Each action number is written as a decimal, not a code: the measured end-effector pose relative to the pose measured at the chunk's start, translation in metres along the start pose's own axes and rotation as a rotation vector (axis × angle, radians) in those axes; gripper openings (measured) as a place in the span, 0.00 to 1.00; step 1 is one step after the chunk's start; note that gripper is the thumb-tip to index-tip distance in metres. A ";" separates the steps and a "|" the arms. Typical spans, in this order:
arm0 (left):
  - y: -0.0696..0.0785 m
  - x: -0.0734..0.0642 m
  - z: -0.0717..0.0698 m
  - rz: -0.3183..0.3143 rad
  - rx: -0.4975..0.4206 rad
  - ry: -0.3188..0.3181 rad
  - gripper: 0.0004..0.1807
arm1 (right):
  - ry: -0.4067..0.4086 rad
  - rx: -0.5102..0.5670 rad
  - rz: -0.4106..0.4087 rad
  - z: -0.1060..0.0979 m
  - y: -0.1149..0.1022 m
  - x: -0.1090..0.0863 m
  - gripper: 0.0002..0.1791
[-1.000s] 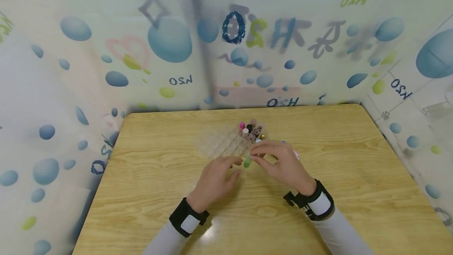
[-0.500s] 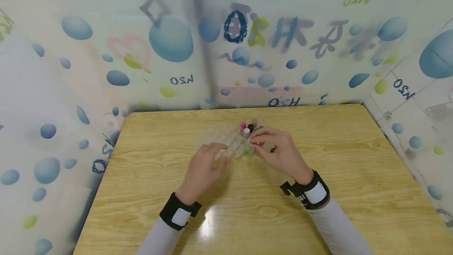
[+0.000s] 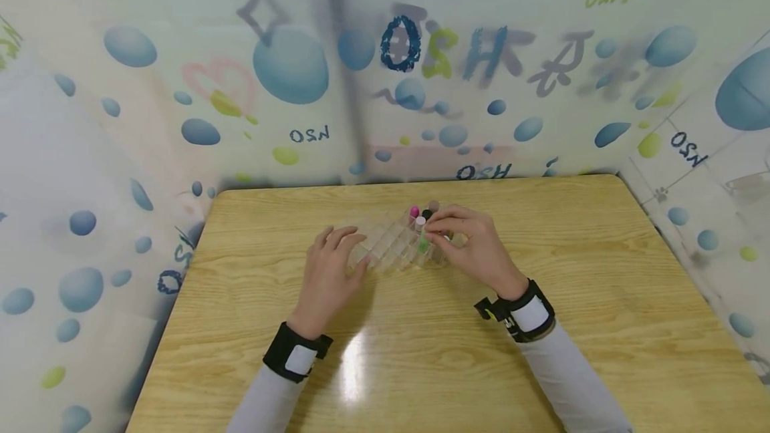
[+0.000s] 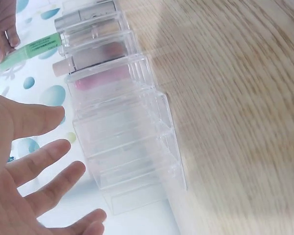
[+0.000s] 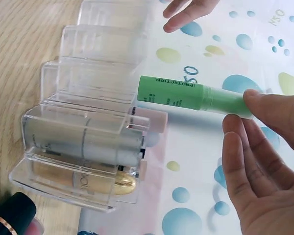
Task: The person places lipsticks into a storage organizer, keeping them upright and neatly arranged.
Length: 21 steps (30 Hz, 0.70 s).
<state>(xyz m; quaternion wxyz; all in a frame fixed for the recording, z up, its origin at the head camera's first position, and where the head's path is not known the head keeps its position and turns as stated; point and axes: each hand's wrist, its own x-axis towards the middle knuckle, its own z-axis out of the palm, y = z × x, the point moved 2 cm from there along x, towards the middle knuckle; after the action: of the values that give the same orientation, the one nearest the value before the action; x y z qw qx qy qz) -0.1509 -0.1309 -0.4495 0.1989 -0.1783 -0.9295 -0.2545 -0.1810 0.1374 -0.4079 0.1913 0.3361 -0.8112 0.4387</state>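
My right hand (image 3: 481, 252) pinches one end of a light green lip balm tube (image 5: 176, 95) between thumb and fingertips. The tube's other end is right at the openings of a clear plastic lipstick organizer (image 3: 385, 242), among its right-hand compartments. My left hand (image 3: 325, 272) is spread beside the organizer's left end, fingers loosely bent and holding nothing. In the left wrist view, its fingertips are apart from the clear compartments (image 4: 130, 147). Several lipsticks fill the organizer's right part, including a magenta one (image 3: 414, 211) and a white-capped one (image 3: 420, 222); my right hand partly hides them.
A gold-ended tube (image 5: 125, 182) and a silvery tube (image 5: 83, 139) sit in the organizer's compartments. A black tube with a gold ring (image 5: 13, 213) lies on the wooden table (image 3: 421, 366) close by. Behind the table hangs a patterned backdrop (image 3: 240, 152).
My right hand has carried the lip balm forward from in front of the organizer to over its compartments. My left hand has moved away to the left, towards the organizer's left end.
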 end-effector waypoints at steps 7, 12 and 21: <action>-0.004 -0.002 0.000 -0.010 0.013 -0.012 0.18 | -0.019 -0.013 0.021 0.004 0.009 -0.001 0.05; -0.004 -0.001 0.001 -0.006 0.017 -0.037 0.14 | -0.037 -0.005 0.034 0.007 0.014 -0.001 0.04; -0.004 0.000 0.002 0.003 0.025 -0.055 0.12 | -0.113 -0.023 0.101 0.014 0.022 -0.006 0.05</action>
<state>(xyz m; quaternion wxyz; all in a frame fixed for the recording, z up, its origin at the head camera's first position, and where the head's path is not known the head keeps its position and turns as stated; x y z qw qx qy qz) -0.1528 -0.1329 -0.4522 0.1758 -0.1842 -0.9373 -0.2377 -0.1921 0.1364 -0.4319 0.1270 0.3168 -0.8416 0.4186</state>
